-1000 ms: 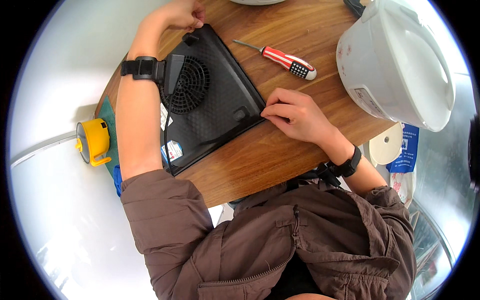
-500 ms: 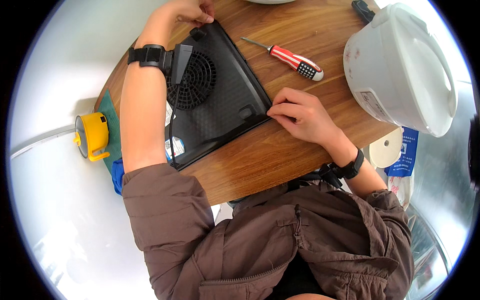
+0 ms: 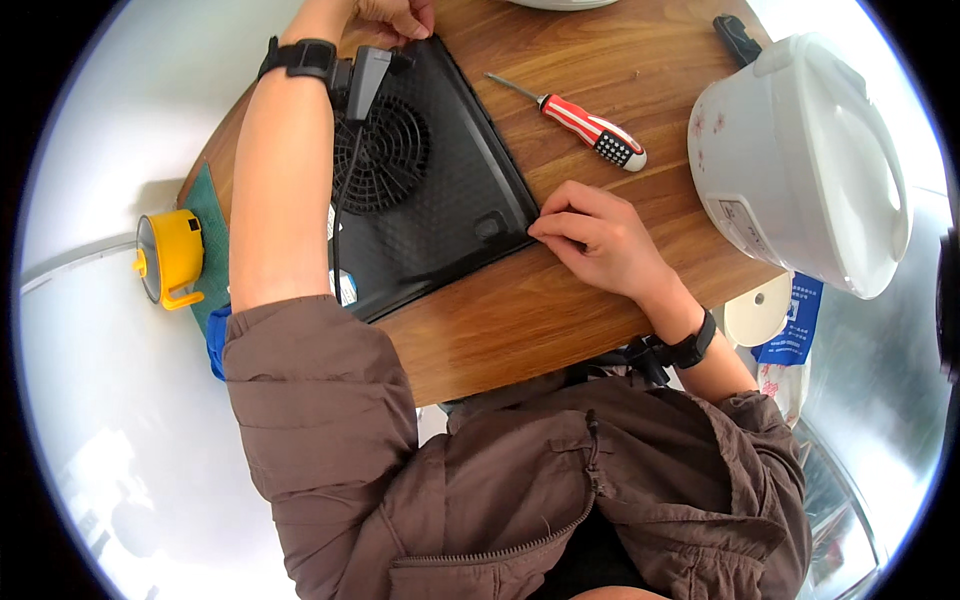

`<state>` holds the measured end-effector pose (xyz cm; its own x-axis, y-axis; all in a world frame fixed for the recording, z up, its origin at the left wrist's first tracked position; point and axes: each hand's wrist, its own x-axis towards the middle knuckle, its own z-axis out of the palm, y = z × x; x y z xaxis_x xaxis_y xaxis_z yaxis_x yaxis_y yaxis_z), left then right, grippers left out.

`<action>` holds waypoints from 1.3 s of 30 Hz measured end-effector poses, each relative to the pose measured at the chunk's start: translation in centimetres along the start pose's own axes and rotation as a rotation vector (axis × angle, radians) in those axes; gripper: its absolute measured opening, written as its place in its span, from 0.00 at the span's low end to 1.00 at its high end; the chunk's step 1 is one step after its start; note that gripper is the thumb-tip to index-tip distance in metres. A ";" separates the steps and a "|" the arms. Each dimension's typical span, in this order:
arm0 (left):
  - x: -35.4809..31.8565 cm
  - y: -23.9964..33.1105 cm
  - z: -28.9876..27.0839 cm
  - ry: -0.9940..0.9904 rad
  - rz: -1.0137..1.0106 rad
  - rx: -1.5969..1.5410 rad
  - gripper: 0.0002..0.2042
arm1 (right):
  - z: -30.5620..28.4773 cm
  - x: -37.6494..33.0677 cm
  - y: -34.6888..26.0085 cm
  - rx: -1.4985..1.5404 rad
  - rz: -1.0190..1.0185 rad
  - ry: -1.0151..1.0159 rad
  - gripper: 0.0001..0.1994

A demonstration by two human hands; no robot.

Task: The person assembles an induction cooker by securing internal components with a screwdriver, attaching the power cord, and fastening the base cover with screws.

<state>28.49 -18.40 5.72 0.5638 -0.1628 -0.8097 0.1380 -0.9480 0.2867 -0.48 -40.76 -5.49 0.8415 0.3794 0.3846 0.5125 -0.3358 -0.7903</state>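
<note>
A flat black induction cooker [image 3: 455,150] lies bottom up on the wooden table, its round fan grille [image 3: 385,160] and a rubber foot showing. At its far right corner my left hand [image 3: 398,18] is closed, thumb and fingers pinching the edge; the top of the frame cuts off part of this hand. My right hand [image 3: 598,240] pinches the near right corner, fingertips together on the rim. Beyond the right hand a screwdriver [image 3: 592,132] with a red, white and black handle rests on the table, apart from both hands. My left forearm covers the cooker's left part.
A white lidded rice cooker [image 3: 770,150] stands at the right, a black object [image 3: 738,40] behind it. At the left, a yellow pot [image 3: 180,255] sits beside a green mat [image 3: 207,240]. A white dish [image 3: 565,3] shows at the far edge. A cable hangs from my left wrist device.
The view has shifted slightly. My left hand's fingers have moved a little at the far corner, while the right hand stays at the near corner. The cooker looks unmoved on the table.
</note>
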 end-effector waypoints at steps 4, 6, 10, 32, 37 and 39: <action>3.0 -1.3 -1.5 -0.054 -0.199 -0.072 0.07 | 0.1 0.1 -0.1 -0.001 -0.027 -0.006 0.08; 3.2 -0.1 -1.5 -0.097 -0.185 0.088 0.03 | 0.1 0.1 -0.1 -0.002 -0.020 -0.004 0.08; 4.2 1.2 -1.5 -0.105 -0.163 0.314 0.08 | 0.1 -0.2 0.1 -0.014 0.001 0.007 0.07; -0.7 -4.4 5.0 0.782 0.469 0.639 0.12 | 0.5 -0.3 -0.5 0.028 -0.034 -0.013 0.06; 0.1 -4.1 7.7 0.916 0.583 0.614 0.11 | 0.5 -0.8 -0.1 -0.042 -0.030 0.004 0.06; -0.7 -4.1 9.1 0.961 0.479 0.604 0.10 | 0.6 -0.8 -0.2 -0.054 -0.042 0.005 0.06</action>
<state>20.09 -16.87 0.40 0.8590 -0.5039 0.0911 -0.5026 -0.8637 -0.0384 -1.30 -40.48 -5.95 0.8201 0.3893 0.4193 0.5554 -0.3658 -0.7468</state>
